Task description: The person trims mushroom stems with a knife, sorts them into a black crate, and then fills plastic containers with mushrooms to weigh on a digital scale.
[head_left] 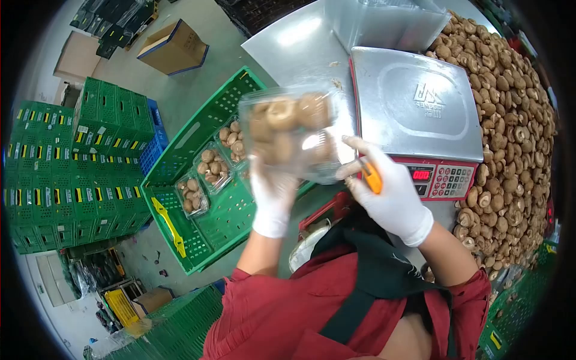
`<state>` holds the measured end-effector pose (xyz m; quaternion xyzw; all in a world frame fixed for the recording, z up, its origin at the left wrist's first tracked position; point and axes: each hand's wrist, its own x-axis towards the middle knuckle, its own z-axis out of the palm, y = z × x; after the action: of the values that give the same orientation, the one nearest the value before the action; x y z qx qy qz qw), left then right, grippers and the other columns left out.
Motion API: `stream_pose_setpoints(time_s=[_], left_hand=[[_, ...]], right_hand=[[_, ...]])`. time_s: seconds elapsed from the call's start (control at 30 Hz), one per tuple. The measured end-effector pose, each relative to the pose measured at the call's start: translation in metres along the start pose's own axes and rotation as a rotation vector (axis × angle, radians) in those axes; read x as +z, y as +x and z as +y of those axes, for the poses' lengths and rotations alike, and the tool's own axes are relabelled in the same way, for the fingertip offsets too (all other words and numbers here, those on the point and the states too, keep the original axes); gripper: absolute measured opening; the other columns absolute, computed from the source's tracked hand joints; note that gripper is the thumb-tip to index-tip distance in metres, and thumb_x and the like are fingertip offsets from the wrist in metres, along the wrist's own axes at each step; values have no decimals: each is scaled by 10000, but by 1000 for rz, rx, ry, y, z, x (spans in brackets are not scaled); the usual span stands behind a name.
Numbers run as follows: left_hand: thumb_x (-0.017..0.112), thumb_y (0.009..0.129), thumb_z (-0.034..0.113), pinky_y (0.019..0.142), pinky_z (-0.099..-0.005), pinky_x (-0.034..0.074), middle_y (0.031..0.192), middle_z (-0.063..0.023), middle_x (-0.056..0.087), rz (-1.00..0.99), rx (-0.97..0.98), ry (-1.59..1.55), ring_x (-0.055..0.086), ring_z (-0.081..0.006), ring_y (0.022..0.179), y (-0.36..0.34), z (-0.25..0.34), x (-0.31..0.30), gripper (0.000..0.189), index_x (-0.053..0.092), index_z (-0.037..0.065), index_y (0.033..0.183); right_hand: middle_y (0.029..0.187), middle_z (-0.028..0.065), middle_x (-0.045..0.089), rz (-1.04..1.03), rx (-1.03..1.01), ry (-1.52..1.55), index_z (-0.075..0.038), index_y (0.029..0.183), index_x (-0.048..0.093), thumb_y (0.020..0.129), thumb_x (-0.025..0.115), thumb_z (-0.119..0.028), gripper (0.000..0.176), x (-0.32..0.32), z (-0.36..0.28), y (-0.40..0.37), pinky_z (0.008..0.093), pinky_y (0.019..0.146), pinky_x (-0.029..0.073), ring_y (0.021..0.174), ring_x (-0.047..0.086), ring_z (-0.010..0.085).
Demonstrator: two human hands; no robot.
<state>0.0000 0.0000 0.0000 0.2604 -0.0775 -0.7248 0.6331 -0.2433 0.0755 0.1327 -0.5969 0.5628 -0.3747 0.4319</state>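
Observation:
A clear plastic box of brown mushrooms (pixel 288 129) is held up in front of me, slightly blurred. My left hand (pixel 273 192), white-gloved, grips it from below at its near left side. At the box's near right corner is my right hand (pixel 384 192), also gloved, its fingertips close to or on the edge. An orange-handled tool (pixel 372 176) is tucked in that hand; its working end cannot be made out. Under the box, a green crate (pixel 210 243) holds several packed mushroom boxes (pixel 211 167) in a row.
A scale (pixel 414 102) with a steel plate and red base reads 0.00. Loose mushrooms (pixel 504 138) are heaped on the right. Stacked clear containers (pixel 390 24) stand behind the scale. Stacked green crates (pixel 66 180) and a cardboard box (pixel 174 48) are on the left.

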Motion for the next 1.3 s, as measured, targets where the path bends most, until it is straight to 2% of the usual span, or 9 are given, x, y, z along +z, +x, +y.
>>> stream_pose_setpoints(time_s=[0.23,0.43,0.63,0.67,0.73,0.83,0.97,1.1,1.3], left_hand=[[507,973,466,1120,-527,340,1475,-101,436,317,86,633,454,-300,1321,14,174,-154,596,390,129,1450],[542,975,444,974,-476,439,1365,-79,532,397,-489,606,557,-270,1150,-21,201,-306,541,461,98,1383],[581,874,610,885,-546,505,1349,-273,522,637,-1096,1900,654,-348,1032,21,182,-255,803,402,81,1452],[613,866,519,789,-459,549,1202,-269,629,339,-1222,2299,704,-340,827,26,167,-181,667,547,45,1330],[645,832,398,705,-424,548,990,-230,706,65,-566,2802,712,-289,776,80,161,-159,482,678,3,1106],[611,883,184,852,-382,507,1003,-220,691,-509,326,2258,671,-321,923,84,63,12,275,683,-23,1049],[492,968,22,919,-346,489,1127,-172,652,-1043,723,1773,621,-236,1028,16,-61,170,278,588,-45,1220],[516,917,-2,941,-367,476,1147,-155,642,-1498,820,1633,606,-278,1067,-94,-150,218,297,579,-56,1201],[570,851,-20,971,-421,446,1106,-179,627,-2080,316,1400,588,-345,1059,-200,-257,185,307,599,-39,1156]], right_hand=[[967,87,705,297,191,112,15,1364,442,893,595,-52,500,-52,-10,-39,234,596,477,594,565,102],[936,50,694,657,230,329,60,1383,407,977,588,-228,530,-106,47,-126,143,398,285,413,347,-8],[974,61,695,990,319,309,47,1395,407,978,582,-209,520,-116,61,-231,172,397,294,430,375,5],[975,57,695,1041,320,295,46,1392,414,981,570,-198,503,-117,67,-252,174,398,296,432,375,5],[986,49,694,1156,339,304,24,1385,442,985,537,-165,453,-110,74,-295,174,403,297,442,371,0],[818,-17,642,1390,410,268,-24,1310,550,973,569,-196,379,-97,78,-358,195,422,301,465,390,15],[915,21,685,1744,467,98,-50,1230,586,947,578,-183,313,-70,51,-461,201,460,380,490,458,40],[889,45,691,2083,540,97,-39,1202,598,939,540,-97,275,-5,51,-548,200,482,418,511,478,45],[831,32,704,2386,768,96,-43,1070,654,906,529,-24,207,90,110,-600,222,528,455,586,542,54]])
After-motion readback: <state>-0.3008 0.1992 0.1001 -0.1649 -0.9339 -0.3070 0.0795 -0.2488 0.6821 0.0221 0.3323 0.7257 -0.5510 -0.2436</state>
